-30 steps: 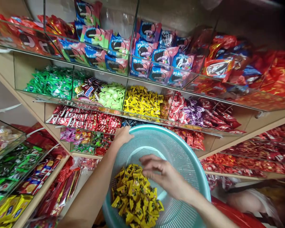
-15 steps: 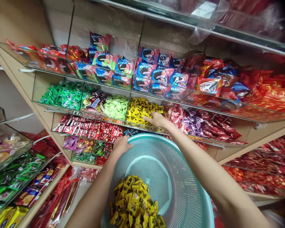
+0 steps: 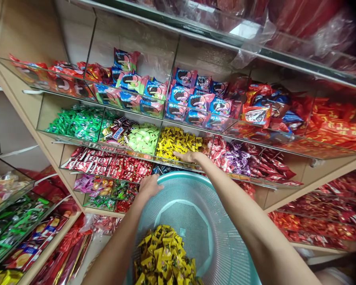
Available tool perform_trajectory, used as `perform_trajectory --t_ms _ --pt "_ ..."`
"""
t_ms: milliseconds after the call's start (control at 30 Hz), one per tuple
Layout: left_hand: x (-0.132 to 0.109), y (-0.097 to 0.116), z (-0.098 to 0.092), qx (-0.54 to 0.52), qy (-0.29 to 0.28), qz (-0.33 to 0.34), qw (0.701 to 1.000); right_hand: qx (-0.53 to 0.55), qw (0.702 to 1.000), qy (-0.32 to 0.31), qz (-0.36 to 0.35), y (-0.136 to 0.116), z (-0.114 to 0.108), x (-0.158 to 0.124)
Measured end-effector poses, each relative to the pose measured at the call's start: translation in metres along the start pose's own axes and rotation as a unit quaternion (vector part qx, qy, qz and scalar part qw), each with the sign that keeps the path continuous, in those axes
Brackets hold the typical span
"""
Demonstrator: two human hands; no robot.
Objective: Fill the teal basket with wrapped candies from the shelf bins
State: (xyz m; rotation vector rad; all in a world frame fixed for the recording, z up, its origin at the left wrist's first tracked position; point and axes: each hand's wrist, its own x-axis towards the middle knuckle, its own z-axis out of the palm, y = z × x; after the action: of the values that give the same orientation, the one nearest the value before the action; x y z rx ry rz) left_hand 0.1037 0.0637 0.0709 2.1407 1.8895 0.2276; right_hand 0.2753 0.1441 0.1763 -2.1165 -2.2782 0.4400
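My left hand (image 3: 150, 186) grips the rim of a large teal plastic basket (image 3: 225, 225), which is tilted towards me below the shelves. A heap of yellow wrapped candies (image 3: 166, 253) lies in its lower left part. Over the front of a shelf compartment, my right hand (image 3: 190, 156) rests palm down, fingers stretched out, at the edge of more yellow wrapped candies (image 3: 178, 139). Nothing shows in its fingers. The compartment's clear front panel runs just below that hand.
Left of the yellow candies sit light green candies (image 3: 144, 137), Snickers bars (image 3: 117, 133) and green candies (image 3: 77, 122). Red and purple candies (image 3: 235, 156) lie to the right. Above stand blue and pink cookie packs (image 3: 180, 93). A clear plastic bag (image 3: 249, 51) hangs from the top shelf.
My right hand has moved slightly left and down over the yellow candies, its fingers flatter. My left hand still holds the basket rim. The view has shifted a little.
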Motion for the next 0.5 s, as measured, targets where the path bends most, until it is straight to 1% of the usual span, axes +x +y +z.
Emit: perform_trajectory --t_ms 67,133,267,367,500 --pt "0.0 0.001 0.0 -0.003 -0.003 -0.001 1.0 0.01 0.998 -0.037 0.051 -0.003 -0.002 -0.008" --pt "0.0 0.002 0.0 -0.003 -0.004 0.0 1.0 0.022 0.995 -0.06 0.082 -0.005 -0.005 -0.014" --pt "0.002 0.004 0.0 -0.001 -0.003 0.006 1.0 0.049 0.992 -0.08 0.089 -0.005 -0.009 -0.017" --pt "0.003 0.004 0.0 0.0 -0.005 0.008 1.0 0.061 0.989 -0.081 0.107 -0.006 -0.009 -0.014" --pt "0.003 0.002 0.001 -0.003 -0.002 0.01 1.0 0.07 0.989 -0.058 0.117 -0.012 -0.009 -0.012"
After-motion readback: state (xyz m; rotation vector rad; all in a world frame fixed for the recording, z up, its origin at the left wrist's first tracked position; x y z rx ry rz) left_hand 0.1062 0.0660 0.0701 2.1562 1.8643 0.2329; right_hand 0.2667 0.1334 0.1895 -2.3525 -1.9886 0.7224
